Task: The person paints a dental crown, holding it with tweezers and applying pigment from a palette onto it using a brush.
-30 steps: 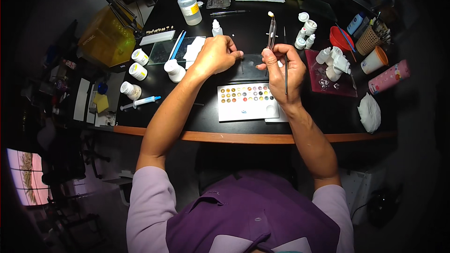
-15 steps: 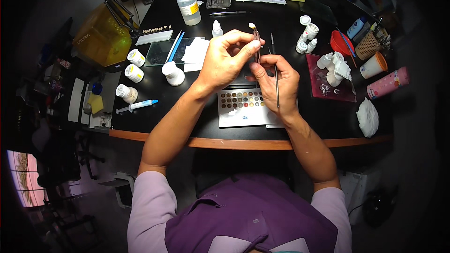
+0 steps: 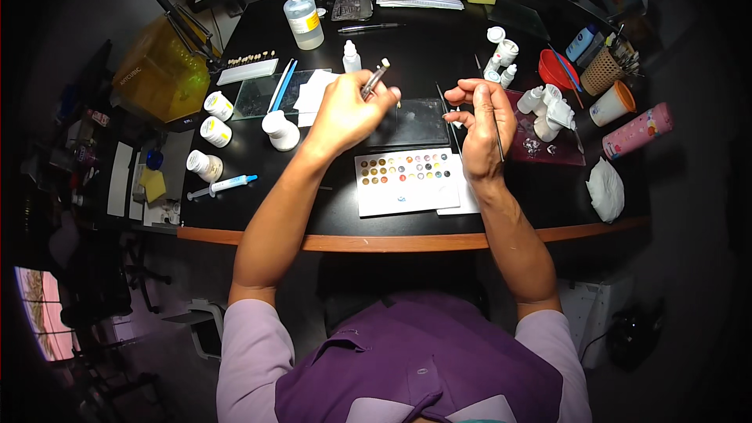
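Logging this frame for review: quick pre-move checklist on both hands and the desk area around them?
1. Left hand grips the slim metal tweezer-like tool: ok.
2. Right hand holds the thin dark brush handle: ok.
3. Small piece pinched at the right fingertips: cannot tell, too small.
4. White palette card with coloured dots lies flat, uncovered: ok.
5. Dark glass slab between the hands: partly covered by the left hand.
6. White round jar stands apart from the left hand: ok.

A black desk [image 3: 235, 211] with a wooden front edge stands in a dim room over dark floor [image 3: 141, 321]
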The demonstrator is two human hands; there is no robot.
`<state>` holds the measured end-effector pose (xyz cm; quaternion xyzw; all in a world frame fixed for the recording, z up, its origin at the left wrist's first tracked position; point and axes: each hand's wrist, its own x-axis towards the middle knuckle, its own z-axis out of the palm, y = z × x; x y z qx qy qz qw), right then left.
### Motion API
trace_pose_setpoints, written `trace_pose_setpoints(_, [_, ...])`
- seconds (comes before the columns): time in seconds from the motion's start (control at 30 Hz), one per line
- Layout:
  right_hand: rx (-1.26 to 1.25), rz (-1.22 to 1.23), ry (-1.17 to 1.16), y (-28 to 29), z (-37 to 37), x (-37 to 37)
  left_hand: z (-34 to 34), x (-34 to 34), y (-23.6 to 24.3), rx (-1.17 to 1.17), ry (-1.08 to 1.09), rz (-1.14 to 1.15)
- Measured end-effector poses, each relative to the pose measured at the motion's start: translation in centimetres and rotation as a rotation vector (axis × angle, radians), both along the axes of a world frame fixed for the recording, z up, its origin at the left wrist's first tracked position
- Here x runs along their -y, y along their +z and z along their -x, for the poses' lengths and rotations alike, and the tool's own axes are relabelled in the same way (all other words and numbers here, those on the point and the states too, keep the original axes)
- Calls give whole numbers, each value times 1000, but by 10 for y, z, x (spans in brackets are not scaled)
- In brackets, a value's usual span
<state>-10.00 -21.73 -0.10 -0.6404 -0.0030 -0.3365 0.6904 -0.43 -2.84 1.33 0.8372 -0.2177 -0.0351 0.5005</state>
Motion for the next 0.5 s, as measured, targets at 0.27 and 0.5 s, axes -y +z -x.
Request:
trace_pose_setpoints(0.27, [-1, 11, -21, -4, 1, -1, 2, 19, -15, 31, 68, -366])
trace_pose_setpoints(0.5, [-1, 20, -18, -3, 2, 0, -1, 24, -23, 98, 109, -368])
